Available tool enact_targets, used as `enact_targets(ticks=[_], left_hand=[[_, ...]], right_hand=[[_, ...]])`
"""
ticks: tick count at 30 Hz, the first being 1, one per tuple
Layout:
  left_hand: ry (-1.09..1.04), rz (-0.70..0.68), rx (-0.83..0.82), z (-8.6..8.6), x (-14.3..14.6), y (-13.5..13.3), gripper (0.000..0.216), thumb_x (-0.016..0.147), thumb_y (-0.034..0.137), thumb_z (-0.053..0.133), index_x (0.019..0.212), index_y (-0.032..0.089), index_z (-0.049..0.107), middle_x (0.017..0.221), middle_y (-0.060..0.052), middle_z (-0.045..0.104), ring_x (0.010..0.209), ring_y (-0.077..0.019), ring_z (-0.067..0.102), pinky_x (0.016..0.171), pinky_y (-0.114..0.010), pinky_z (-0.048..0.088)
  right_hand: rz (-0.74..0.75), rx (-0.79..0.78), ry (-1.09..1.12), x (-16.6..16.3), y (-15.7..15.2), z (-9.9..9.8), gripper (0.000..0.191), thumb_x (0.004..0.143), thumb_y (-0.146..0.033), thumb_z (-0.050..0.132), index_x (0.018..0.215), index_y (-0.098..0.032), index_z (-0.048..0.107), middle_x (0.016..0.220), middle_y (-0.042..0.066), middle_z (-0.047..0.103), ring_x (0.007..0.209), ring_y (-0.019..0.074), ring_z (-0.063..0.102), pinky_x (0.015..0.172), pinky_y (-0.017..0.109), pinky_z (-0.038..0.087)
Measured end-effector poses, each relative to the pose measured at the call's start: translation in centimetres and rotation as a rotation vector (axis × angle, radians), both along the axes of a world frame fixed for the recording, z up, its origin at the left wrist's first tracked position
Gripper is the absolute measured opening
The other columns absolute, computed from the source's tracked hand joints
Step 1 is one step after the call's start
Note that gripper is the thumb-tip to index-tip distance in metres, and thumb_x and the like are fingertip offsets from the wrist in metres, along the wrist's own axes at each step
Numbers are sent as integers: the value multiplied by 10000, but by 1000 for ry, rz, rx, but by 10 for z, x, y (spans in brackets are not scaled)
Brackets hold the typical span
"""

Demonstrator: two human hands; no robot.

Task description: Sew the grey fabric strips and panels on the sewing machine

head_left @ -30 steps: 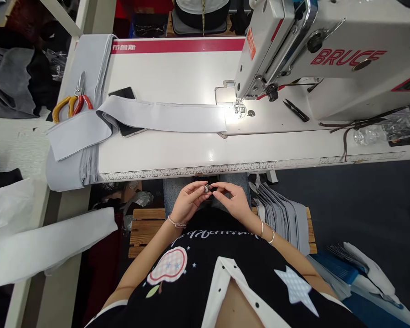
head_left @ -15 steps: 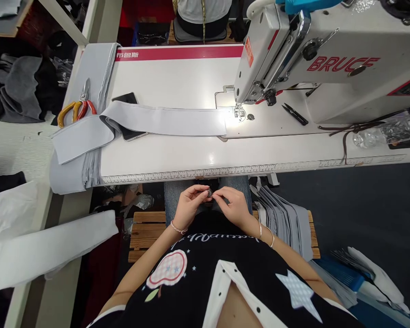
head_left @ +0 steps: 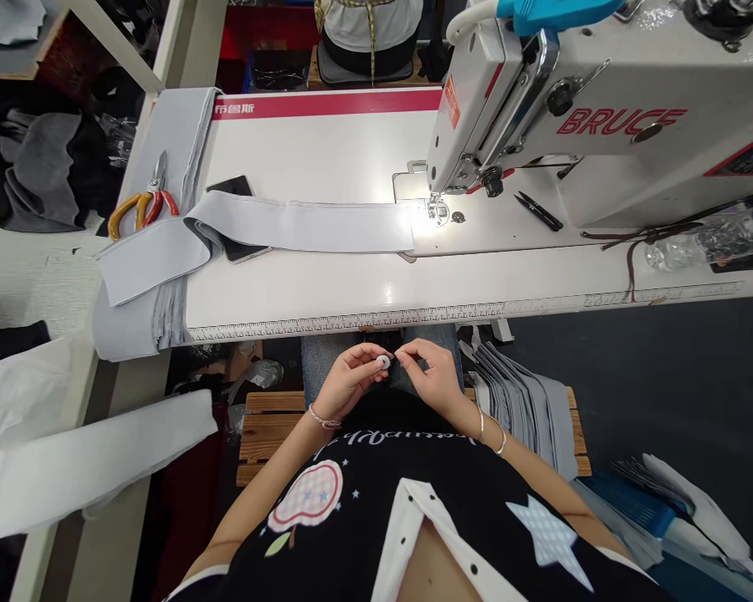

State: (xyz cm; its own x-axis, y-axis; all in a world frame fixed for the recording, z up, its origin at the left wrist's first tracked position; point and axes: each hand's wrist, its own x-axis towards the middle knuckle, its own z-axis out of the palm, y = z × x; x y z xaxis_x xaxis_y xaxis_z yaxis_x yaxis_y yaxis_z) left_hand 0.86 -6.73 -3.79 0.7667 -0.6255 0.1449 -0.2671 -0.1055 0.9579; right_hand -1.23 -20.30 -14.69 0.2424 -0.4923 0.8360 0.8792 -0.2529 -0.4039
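In front of my lap, just below the table edge, my left hand [head_left: 350, 383] pinches a small round bobbin [head_left: 383, 362] between thumb and fingertips. Its pale face with a dark centre is turned up towards me. My right hand [head_left: 434, 378] is beside it, thumb and index fingertip pressed together close to the bobbin. Whatever those fingertips hold is too fine to make out. Above my hands stands the sewing machine [head_left: 477, 125], its lamp lit. A long pale grey fabric strip [head_left: 326, 226] lies with its right end near the needle.
Scissors [head_left: 145, 201] lie on stacked grey fabric [head_left: 129, 322] at the left. A phone [head_left: 235, 186] is partly under the strip. Black tweezers [head_left: 538, 211] and a plastic bottle [head_left: 709, 242] are to the right. Cut grey pieces [head_left: 527, 401] rest on the wooden bench [head_left: 269, 426].
The bobbin has turned in my left fingers from a darker grey side to a pale face. My right fingertips have moved slightly away from it. The camera view has shifted a little.
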Motion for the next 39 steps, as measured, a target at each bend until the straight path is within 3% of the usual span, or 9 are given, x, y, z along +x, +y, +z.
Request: enact_targets(ticks=[5, 11, 20, 26, 39], left_hand=[[17, -27, 18, 1, 0, 2, 313, 650, 225, 887, 888, 119, 714, 805, -41, 685, 654, -88, 639, 606, -149, 514], [26, -43, 70, 1, -2, 4, 309, 685, 265, 873, 895, 115, 702, 870, -75, 712, 822, -193, 718, 740, -225, 584], [-10, -46, 90, -1, -1, 6, 309, 687, 253, 864, 900, 111, 691, 729, -33, 668, 628, -110, 652, 571, -157, 511], [-37, -44, 113, -3, -1, 6, 278, 709, 266, 850, 848, 109, 668, 701, -35, 656, 630, -105, 642, 589, -159, 505], [13, -53, 72, -1, 0, 7, 263, 700, 251, 856, 859, 123, 691, 854, -63, 697, 655, -96, 641, 592, -153, 502]], right_hand=[[11, 5, 2, 1, 2, -2, 186, 948, -176, 551, 784, -165, 637, 745, 1, 622, 684, 111, 564, 655, 221, 424], [27, -2, 18, 1, 5, -2, 182, 949, -176, 563, 784, -165, 639, 756, 0, 628, 693, 110, 567, 656, 220, 413], [20, -47, -9, 2, 8, -3, 173, 959, -175, 557, 805, -162, 635, 759, 0, 614, 690, 103, 552, 662, 215, 403], [25, -40, -11, 0, 10, -2, 178, 952, -177, 560, 790, -163, 632, 743, 1, 615, 676, 106, 549, 653, 221, 401], [19, 17, 39, 2, 7, -5, 200, 903, -165, 573, 709, -163, 623, 664, -8, 598, 615, 102, 535, 603, 214, 394]])
